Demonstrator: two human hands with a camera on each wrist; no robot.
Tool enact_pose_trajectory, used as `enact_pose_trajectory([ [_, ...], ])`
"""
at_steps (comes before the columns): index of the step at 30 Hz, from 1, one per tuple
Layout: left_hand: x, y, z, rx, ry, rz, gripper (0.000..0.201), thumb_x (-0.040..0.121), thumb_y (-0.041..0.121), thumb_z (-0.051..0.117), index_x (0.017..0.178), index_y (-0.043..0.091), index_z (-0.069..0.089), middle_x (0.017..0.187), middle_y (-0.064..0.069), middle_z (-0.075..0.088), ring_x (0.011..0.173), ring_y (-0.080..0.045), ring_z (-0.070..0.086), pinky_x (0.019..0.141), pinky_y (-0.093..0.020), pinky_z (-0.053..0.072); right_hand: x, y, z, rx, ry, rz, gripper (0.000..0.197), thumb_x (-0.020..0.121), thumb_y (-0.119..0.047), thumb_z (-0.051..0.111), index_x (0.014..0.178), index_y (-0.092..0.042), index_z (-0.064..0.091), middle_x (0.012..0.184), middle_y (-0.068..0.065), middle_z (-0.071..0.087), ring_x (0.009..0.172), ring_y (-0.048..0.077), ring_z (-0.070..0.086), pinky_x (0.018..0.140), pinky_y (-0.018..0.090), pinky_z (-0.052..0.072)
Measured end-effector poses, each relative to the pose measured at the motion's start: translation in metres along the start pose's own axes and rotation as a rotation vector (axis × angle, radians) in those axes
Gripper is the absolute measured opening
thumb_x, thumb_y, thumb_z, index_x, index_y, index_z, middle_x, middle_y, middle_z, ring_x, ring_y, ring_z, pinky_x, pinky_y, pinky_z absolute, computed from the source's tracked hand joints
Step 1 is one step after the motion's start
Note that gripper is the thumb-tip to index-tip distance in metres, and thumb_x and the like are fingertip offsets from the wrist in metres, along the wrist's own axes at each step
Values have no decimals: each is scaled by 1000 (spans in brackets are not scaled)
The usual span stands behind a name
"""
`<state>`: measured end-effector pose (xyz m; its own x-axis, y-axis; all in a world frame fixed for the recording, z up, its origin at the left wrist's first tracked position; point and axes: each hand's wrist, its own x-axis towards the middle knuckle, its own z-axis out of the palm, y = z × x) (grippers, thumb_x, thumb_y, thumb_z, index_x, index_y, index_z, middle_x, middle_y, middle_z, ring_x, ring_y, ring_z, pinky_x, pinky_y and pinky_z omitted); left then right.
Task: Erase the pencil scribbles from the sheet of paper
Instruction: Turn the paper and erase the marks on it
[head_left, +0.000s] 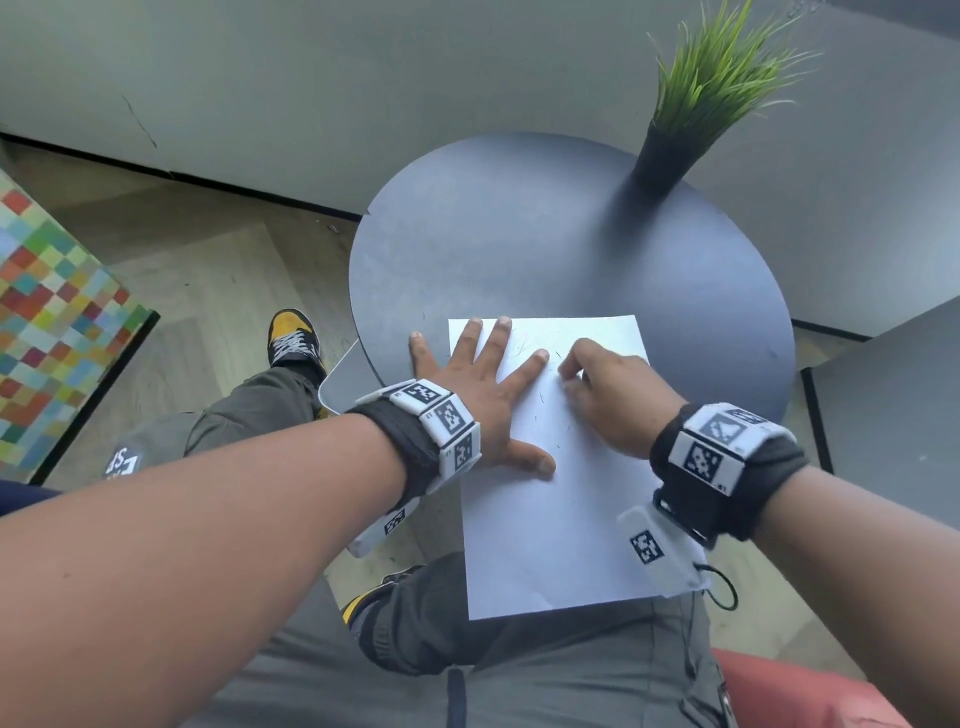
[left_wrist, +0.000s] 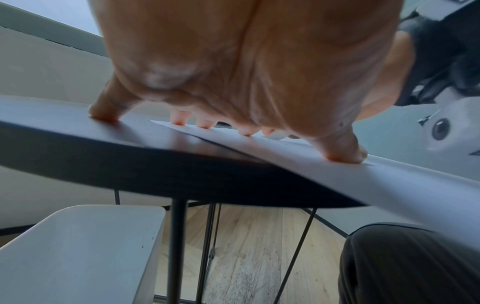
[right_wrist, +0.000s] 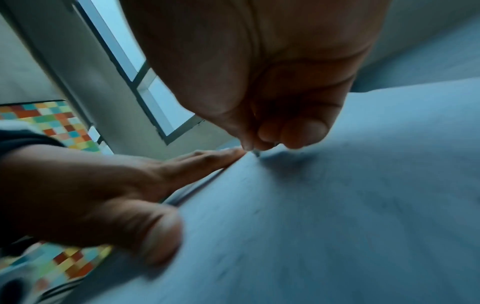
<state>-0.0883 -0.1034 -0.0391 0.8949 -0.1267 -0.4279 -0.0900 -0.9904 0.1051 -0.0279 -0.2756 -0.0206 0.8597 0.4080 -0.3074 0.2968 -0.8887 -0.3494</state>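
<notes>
A white sheet of paper (head_left: 545, 519) lies on the round dark table (head_left: 519, 234), with its near end hanging over the edge above my lap. Faint pencil scribbles (head_left: 524, 345) and short dark flecks mark its far half. My left hand (head_left: 480, 379) is spread flat: the little finger rests on the table, the other fingers and thumb press the sheet's left side. My right hand (head_left: 569, 376) is curled, its fingertips pinching a small white eraser (left_wrist: 276, 135) against the paper just right of the left index finger. The eraser is mostly hidden by the fingers.
A potted grass plant (head_left: 670, 150) stands at the table's far right. A white chair seat (left_wrist: 78, 246) sits left of the table, beside thin black legs. A chequered multicoloured panel (head_left: 52, 322) is at the far left, and a grey surface (head_left: 893, 405) at the right.
</notes>
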Motion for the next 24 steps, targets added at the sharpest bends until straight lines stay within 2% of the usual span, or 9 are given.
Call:
enact_pose_trajectory([
  [2, 0, 0, 0, 5, -5, -2, 123, 55, 103, 32, 150, 46, -19, 160, -2, -30, 149, -30, -22, 103, -79, -1, 8, 2, -5, -2, 59, 18, 14, 96, -29, 46, 105, -25, 55, 104, 9, 64, 89, 30, 58, 73, 31, 45],
  [6, 1, 0, 1, 6, -4, -7, 124, 52, 105, 31, 150, 47, -19, 161, -1, -29, 149, -30, -22, 102, -79, 0, 35, 11, -22, 41, 111, 153, 17, 96, -29, 48, 109, -22, 57, 105, 10, 62, 87, 27, 55, 72, 26, 36],
  [12, 2, -1, 2, -11, -11, 1, 124, 54, 104, 32, 150, 45, -19, 161, -1, -30, 148, -29, -24, 102, -79, -3, -9, -4, 6, 57, -58, 11, 10, 95, -31, 49, 102, -28, 55, 95, 3, 63, 85, 24, 60, 72, 32, 48],
  [16, -1, -1, 0, -10, -21, 10, 123, 56, 102, 34, 152, 42, -15, 161, -1, -29, 149, -29, -24, 105, -78, -3, 5, 23, -12, 136, 126, 187, 10, 93, -37, 53, 102, -32, 54, 86, 5, 66, 69, 25, 65, 66, 31, 51],
  [18, -5, -5, -4, -40, -5, 26, 117, 66, 96, 35, 156, 36, -9, 162, 0, -26, 150, -25, -22, 110, -73, -2, 9, 36, -24, 364, 208, 254, 17, 94, -26, 59, 109, -21, 56, 76, 5, 63, 55, 25, 61, 61, 35, 56],
  [20, -11, -16, -7, -103, 65, 21, 104, 79, 87, 36, 158, 30, 0, 163, 2, -24, 150, -21, -22, 117, -64, -1, 5, 46, -33, 553, 282, 278, 18, 92, -21, 64, 106, -10, 60, 69, 9, 61, 49, 24, 56, 55, 39, 59],
  [22, -18, -31, -3, -152, 156, -25, 94, 85, 79, 38, 158, 31, 5, 163, 3, -23, 149, -20, -23, 120, -57, -1, -4, 63, -34, 561, 298, 331, 15, 91, -24, 66, 101, -12, 62, 68, 10, 61, 48, 23, 55, 50, 35, 57],
  [24, -25, -46, 8, -156, 179, -77, 90, 86, 78, 39, 157, 33, 8, 164, 1, -19, 150, -22, -21, 121, -53, -1, -14, 85, -33, 567, 269, 414, 18, 91, -24, 65, 107, -16, 62, 71, 10, 62, 51, 23, 55, 51, 33, 55],
])
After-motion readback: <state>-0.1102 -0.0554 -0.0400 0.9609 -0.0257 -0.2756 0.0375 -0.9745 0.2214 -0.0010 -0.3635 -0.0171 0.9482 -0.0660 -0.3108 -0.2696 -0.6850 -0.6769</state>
